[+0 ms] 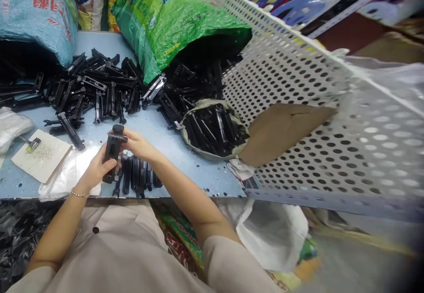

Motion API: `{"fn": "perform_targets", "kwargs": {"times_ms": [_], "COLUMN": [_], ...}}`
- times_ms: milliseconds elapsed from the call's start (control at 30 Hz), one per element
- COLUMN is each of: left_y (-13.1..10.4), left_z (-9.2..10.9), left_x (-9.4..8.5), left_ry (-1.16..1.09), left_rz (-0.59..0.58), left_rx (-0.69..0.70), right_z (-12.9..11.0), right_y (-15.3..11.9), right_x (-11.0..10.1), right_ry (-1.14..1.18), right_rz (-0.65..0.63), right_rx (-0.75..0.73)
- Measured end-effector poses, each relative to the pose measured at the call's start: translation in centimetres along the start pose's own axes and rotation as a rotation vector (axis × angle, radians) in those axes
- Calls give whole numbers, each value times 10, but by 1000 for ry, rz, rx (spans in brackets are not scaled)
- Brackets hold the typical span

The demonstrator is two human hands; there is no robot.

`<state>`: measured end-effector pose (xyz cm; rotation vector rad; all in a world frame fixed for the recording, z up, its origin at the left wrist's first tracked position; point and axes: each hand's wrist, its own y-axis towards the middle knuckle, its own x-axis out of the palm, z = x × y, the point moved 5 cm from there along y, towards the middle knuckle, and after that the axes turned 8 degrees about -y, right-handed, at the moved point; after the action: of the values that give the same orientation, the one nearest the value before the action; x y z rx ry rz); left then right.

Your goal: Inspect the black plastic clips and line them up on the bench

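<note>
My left hand (94,169) is closed round a long black plastic part (113,149), which stands nearly upright with slots in its face and a short peg at the side. On its upper right side, the fingers of my right hand (139,145) grip the same part; some fingertips are hidden behind it. Just below my hands, a row of similar black parts (135,173) lies along the table's front edge. White plastic bags (73,173) lie beneath my left wrist.
Heaped black parts (99,81) spill from a blue sack (36,14) and a green sack (179,19). A cloth-rimmed container (198,149) holds more. A perforated white panel (298,76) bounds the right side. A small tool (33,145) rests on a pale tile (43,165) at left.
</note>
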<state>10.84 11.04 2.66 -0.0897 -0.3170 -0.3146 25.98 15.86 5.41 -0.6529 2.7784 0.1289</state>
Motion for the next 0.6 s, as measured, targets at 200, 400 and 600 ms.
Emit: {"fn": "perform_targets", "kwargs": {"times_ms": [200,400,600], "left_y": [-10,-19,-15], "left_z": [-17,-21,-23], "left_x": [19,20,0], "left_ry": [-179,-166,-218], "left_rz": [29,108,314], "left_rx": [-225,-250,-217], "right_z": [-6,-3,-2], "right_y": [-38,-34,-50], "right_x": [-8,0,32], "right_ry": [-551,-628,-571], "right_rz": [343,250,91], "right_rx": [3,-1,-39]}}
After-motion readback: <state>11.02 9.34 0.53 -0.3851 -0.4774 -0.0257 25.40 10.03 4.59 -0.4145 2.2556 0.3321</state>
